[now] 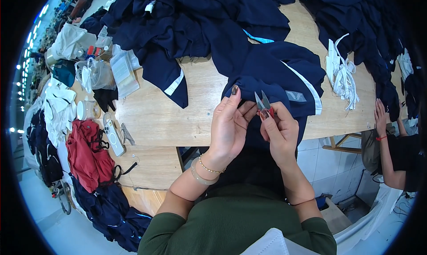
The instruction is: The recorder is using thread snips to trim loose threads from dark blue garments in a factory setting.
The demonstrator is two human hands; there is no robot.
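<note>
Navy rumpled cloth, left grip pinching it, red-handled pointed snips, right grip grasping them

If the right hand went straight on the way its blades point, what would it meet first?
Probably the navy garment just beyond the tips of the red-handled snips in the right hand; one view leaves the exact gap unclear.
</note>
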